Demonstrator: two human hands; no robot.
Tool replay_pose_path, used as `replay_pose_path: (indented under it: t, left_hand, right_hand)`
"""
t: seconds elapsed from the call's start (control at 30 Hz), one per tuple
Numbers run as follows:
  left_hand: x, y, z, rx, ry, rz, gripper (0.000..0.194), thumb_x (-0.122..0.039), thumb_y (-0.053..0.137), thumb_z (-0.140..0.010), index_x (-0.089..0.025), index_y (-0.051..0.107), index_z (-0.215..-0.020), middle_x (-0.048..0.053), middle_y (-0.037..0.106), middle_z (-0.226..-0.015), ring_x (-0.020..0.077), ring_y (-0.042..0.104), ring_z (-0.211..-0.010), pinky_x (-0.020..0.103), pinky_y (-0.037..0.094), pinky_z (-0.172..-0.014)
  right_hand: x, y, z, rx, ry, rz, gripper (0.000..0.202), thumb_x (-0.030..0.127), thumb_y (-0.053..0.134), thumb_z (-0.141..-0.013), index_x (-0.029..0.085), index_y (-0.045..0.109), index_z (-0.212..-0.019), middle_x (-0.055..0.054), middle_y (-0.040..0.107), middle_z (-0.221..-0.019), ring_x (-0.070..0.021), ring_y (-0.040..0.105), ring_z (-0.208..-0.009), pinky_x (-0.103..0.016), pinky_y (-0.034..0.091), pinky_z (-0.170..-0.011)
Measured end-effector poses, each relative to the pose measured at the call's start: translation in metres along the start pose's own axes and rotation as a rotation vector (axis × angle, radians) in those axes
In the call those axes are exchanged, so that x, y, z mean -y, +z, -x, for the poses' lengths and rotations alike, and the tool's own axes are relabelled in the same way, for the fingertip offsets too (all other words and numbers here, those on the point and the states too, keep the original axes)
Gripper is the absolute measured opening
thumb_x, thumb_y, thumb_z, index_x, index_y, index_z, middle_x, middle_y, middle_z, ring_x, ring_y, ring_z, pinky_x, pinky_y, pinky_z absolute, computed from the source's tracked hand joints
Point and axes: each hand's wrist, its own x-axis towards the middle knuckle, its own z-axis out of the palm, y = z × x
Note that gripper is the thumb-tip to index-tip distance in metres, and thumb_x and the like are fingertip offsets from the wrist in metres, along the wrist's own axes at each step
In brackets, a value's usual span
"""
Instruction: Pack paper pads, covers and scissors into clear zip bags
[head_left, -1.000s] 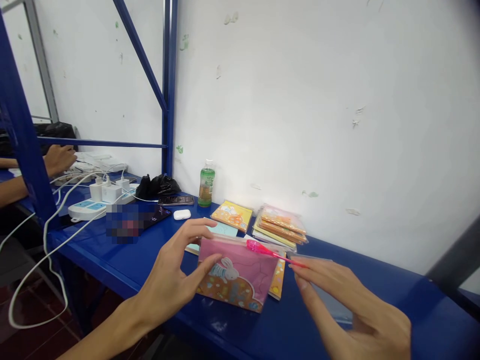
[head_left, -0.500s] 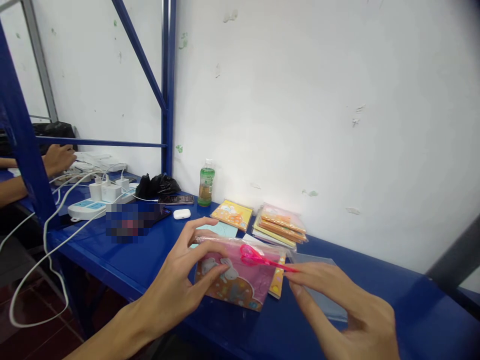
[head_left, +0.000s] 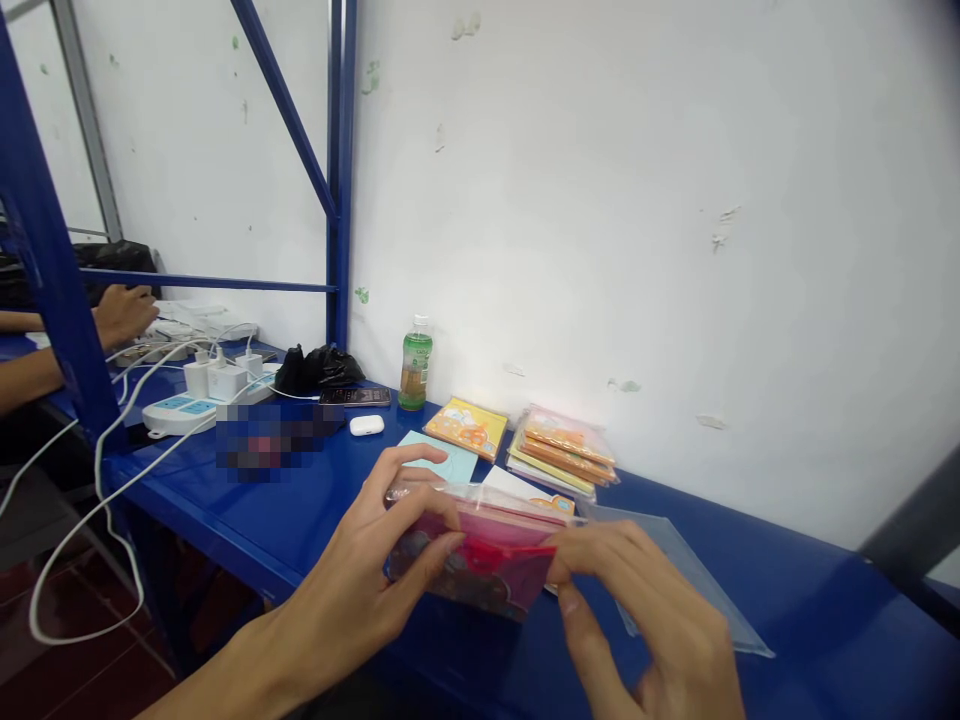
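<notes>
Pink, film-wrapped packet (head_left: 484, 597) tilts above the worktop's (head_left: 832, 610) front edge, left side pinched by the left hand (head_left: 382, 560). The right hand (head_left: 649, 600) has come in closer, pinching the red plastic tool (head_left: 487, 553), now lower across the packet's front; whether inside the film, I cannot tell. Both hands thus work close together. Stacked packets (head_left: 566, 450) lie by the back edge.
</notes>
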Motion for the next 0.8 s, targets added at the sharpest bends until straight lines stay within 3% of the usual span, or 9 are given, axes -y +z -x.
replay_pose_path:
  t: [0.23,0.4,0.53,0.67,0.73,0.8]
  left_hand:
    - [0.001,-0.001,0.0,0.007,0.02,0.0,0.014,-0.019,0.057,-0.099,-0.031,0.063,-0.104,0.005,0.053,-0.129,0.0244,0.047,-0.136,0.036,0.05,-0.102]
    - [-0.001,-0.001,0.0,-0.013,0.049,0.01,0.025,-0.017,0.056,-0.099,-0.036,0.057,-0.116,0.003,0.054,-0.127,0.0217,0.043,-0.137,0.035,0.045,-0.106]
    - [-0.002,-0.002,0.003,-0.062,0.004,0.039,0.031,-0.02,0.056,-0.098,-0.034,0.05,-0.126,0.005,0.049,-0.136,0.024,0.048,-0.133,0.039,0.043,-0.109]
    - [0.0,-0.004,0.003,-0.012,-0.16,0.138,0.048,-0.03,0.057,-0.099,-0.037,0.034,-0.141,0.007,0.055,-0.133,0.024,0.062,-0.115,0.041,0.051,-0.099]
    - [0.003,-0.005,-0.001,0.017,-0.254,0.252,0.05,-0.036,0.059,-0.099,-0.038,0.032,-0.141,0.006,0.059,-0.131,0.0228,0.066,-0.111,0.038,0.054,-0.095]
    - [0.007,-0.006,-0.005,0.035,-0.335,0.387,0.047,-0.04,0.062,-0.097,-0.037,0.036,-0.136,0.002,0.068,-0.118,0.021,0.069,-0.104,0.033,0.056,-0.089]
  right_hand:
    - [-0.002,0.007,0.007,0.126,-0.002,-0.025,0.018,0.007,0.052,-0.087,0.023,0.056,-0.092,-0.004,0.068,-0.09,-0.0198,0.069,-0.085,-0.03,0.056,-0.074]
    - [-0.002,0.005,0.009,0.166,0.052,-0.084,0.017,0.007,0.049,-0.092,0.023,0.052,-0.096,-0.001,0.067,-0.09,-0.0154,0.068,-0.08,-0.025,0.054,-0.071]
    - [0.005,0.008,0.007,0.124,0.032,-0.091,0.017,0.008,0.049,-0.093,0.024,0.054,-0.098,0.0,0.069,-0.09,-0.0129,0.068,-0.076,-0.022,0.053,-0.068]
    - [0.002,0.01,0.01,-0.071,0.142,0.01,0.015,0.015,0.056,-0.094,0.024,0.06,-0.106,0.0,0.065,-0.088,-0.0125,0.061,-0.065,-0.023,0.051,-0.061]
    - [-0.005,0.011,0.013,-0.162,0.219,0.066,0.028,0.024,0.064,-0.093,0.025,0.06,-0.121,-0.005,0.065,-0.106,-0.0168,0.065,-0.079,-0.027,0.056,-0.068]
    - [-0.016,0.014,0.015,-0.119,0.304,0.026,0.049,0.034,0.068,-0.092,0.027,0.054,-0.138,-0.01,0.06,-0.132,-0.0246,0.065,-0.108,-0.035,0.059,-0.084]
